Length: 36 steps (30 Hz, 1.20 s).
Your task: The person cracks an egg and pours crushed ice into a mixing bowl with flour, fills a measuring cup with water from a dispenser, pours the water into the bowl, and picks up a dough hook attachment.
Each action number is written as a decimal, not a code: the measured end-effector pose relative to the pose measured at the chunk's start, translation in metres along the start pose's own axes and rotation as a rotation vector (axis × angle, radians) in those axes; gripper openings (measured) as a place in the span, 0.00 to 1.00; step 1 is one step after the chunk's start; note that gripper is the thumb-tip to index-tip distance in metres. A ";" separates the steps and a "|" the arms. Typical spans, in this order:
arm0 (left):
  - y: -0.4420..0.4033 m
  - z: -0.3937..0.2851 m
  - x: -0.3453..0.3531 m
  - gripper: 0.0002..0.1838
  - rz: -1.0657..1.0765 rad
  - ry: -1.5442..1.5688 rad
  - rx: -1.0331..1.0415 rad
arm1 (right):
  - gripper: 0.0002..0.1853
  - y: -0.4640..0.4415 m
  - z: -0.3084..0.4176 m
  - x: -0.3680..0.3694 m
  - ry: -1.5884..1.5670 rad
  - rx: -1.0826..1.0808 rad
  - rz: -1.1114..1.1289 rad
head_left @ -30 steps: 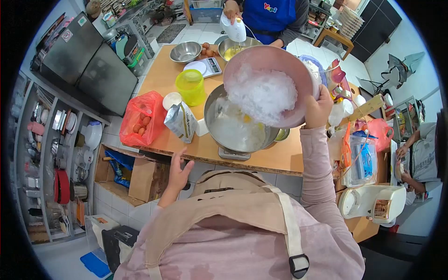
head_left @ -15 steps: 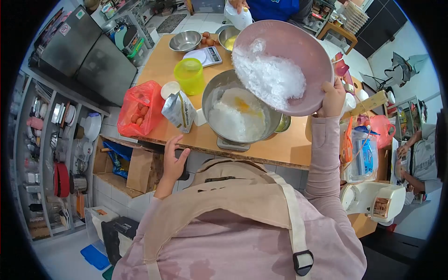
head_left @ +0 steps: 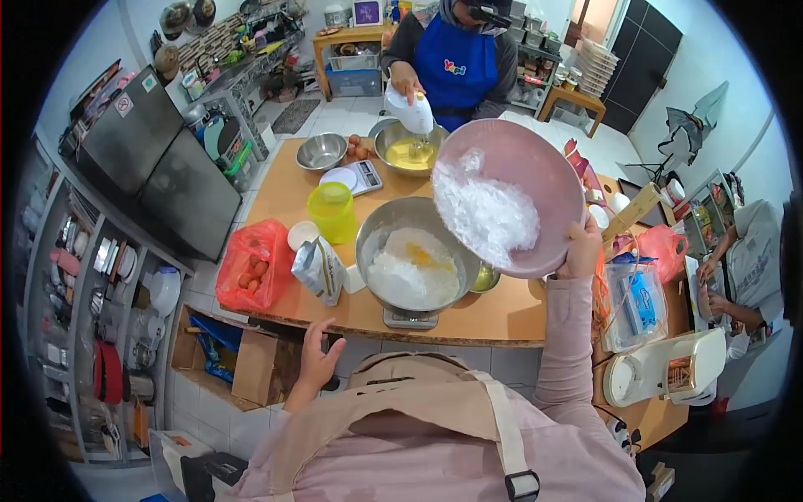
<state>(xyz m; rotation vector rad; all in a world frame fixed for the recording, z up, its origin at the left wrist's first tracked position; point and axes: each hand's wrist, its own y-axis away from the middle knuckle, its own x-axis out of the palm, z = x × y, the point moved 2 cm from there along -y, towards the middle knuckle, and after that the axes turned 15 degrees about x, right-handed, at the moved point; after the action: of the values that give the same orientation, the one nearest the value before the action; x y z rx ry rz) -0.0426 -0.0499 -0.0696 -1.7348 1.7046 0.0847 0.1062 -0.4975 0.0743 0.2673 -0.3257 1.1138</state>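
My right hand [head_left: 580, 249] grips the rim of a pink bowl [head_left: 556, 180], tilted to the left with a white, ice-like mass [head_left: 489, 209] inside. Below and left of it stands a large metal bowl [head_left: 368, 243] on a scale [head_left: 410, 320], holding white powder and a yellow patch [head_left: 422, 255]. My left hand [head_left: 320, 358] hovers at the table's front edge, fingers apart, holding nothing. Nearest to it are a foil pouch [head_left: 318, 272] and a red bag of eggs [head_left: 253, 268]. A yellow-green container [head_left: 332, 213] stands behind the pouch.
Across the table [head_left: 280, 180], a person in a blue apron [head_left: 443, 63] holds a white hand mixer [head_left: 408, 110] over a bowl of yellow batter [head_left: 410, 154]. A small metal bowl [head_left: 322, 152] and another scale [head_left: 365, 177] are nearby. Another person [head_left: 753, 259] is at the right.
The camera view has tilted up, showing more of the room. The pink bowl remains tilted in my right hand, its white contents bunched toward the lower left side. My left hand stays open.
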 end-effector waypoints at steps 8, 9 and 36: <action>0.000 -0.001 0.007 0.23 0.079 -0.004 0.010 | 0.12 0.029 0.014 -0.039 -0.062 0.012 -0.034; 0.000 -0.002 0.007 0.23 0.077 0.001 0.001 | 0.13 0.026 0.008 -0.053 -0.074 0.016 -0.047; -0.018 0.005 0.036 0.22 0.226 0.037 0.011 | 0.18 0.146 -0.161 -0.212 -0.150 0.273 -0.796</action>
<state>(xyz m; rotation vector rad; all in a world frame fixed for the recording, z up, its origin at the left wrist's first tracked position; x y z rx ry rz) -0.0191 -0.0800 -0.0834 -1.5392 1.9198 0.1451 -0.0922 -0.5534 -0.1486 0.6587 -0.1676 0.3465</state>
